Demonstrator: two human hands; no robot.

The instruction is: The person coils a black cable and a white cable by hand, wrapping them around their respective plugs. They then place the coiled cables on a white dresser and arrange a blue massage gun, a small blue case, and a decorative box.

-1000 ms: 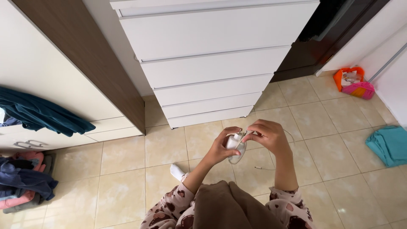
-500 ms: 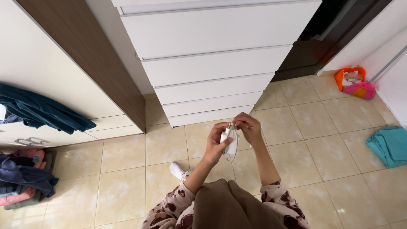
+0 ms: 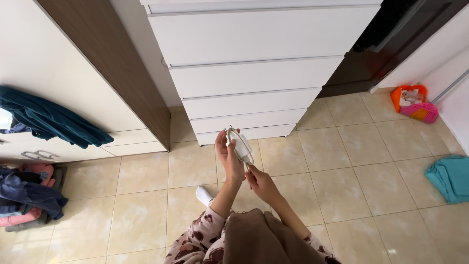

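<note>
Left hand [image 3: 229, 155] is raised in front of the white chest of drawers [image 3: 254, 68], fingers wrapped round a small pale garment with a thin strap or elastic edge [image 3: 240, 144] — exact kind of garment too small to tell. Grip of the left hand is clenched on its upper part. Right hand [image 3: 259, 182] sits just below and to the right, fingertips pinched on the lower end of the same item; so both hands hold it, stretched roughly upright between them, in the air above the tiled floor [image 3: 342, 161], not resting on anything.

Both forearms come up from the bottom edge of the view in patterned pink sleeves [image 3: 200, 239]; a brown cloth [image 3: 259, 242] lies over the lap between them. A foot in a white sock [image 3: 204, 195] stands on the floor just left of the left forearm.

Around: a dark teal garment [image 3: 49, 122] hangs over the white cabinet at the left edge. A pile of blue and pink clothes [image 3: 24, 200] lies on the floor in the lower left. A folded turquoise cloth [image 3: 449, 178] lies at the right edge — well apart from the hands. An orange and pink bag [image 3: 414, 102] sits on the floor in the upper right, near the dark door [image 3: 391, 44].
</note>
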